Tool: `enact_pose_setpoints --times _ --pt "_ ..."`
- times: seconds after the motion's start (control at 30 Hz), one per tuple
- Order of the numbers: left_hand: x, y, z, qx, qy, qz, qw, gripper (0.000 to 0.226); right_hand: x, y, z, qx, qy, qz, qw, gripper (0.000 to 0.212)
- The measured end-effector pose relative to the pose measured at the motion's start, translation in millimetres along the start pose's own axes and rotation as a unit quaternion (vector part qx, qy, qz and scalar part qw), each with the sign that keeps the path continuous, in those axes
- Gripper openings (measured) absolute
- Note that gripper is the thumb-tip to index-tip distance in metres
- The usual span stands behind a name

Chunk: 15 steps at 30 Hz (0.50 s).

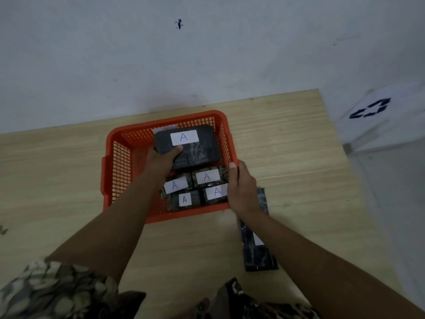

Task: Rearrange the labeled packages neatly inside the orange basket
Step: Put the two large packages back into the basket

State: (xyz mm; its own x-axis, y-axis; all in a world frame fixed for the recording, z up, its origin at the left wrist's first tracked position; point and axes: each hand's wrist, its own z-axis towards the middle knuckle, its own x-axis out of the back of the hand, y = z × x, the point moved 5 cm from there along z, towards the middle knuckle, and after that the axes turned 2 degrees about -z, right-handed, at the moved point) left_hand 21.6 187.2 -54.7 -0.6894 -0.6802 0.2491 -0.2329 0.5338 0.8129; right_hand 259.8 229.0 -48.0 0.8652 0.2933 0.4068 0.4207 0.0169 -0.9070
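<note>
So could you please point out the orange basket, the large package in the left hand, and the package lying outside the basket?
orange basket [119, 162]: head view, its left mesh wall.
large package [202, 150]: head view, its dark top face.
outside package [257, 256]: head view, its near end on the table.

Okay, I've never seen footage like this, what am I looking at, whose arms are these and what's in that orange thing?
One picture, from a camera worn on a person's head, looking down at their own bare arms. On a wooden table stands an orange basket holding dark wrapped packages with white labels marked A. The left hand holds the large package above the four smaller packages. The right hand grips the basket's right rim. Another dark package lies on the table outside the basket, partly under the right arm.
</note>
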Motion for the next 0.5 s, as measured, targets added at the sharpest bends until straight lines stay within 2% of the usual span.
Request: enact_pose_setpoints --times 0.07,0.23,0.4,0.5 --pt "-3.5 1.4 8.2 -0.009 0.010 0.016 1.000 0.083 -0.8 1.2 1.1 -0.008 -0.002 0.002 1.000 0.029" --pt "-8.7 -3.5 20.1 -0.027 0.002 0.073 0.997 0.084 0.1 -2.6 0.0 -0.006 0.000 0.004 1.000 0.027" --pt "-7.6 -4.2 7.2 -0.083 0.060 0.153 0.983 0.065 0.1 -2.3 -0.5 -0.017 -0.008 0.026 0.999 0.026" --pt "-8.0 2.0 -2.1 -0.128 0.067 0.166 0.976 0.064 0.0 -1.5 0.3 -0.058 -0.031 0.061 0.996 0.033"
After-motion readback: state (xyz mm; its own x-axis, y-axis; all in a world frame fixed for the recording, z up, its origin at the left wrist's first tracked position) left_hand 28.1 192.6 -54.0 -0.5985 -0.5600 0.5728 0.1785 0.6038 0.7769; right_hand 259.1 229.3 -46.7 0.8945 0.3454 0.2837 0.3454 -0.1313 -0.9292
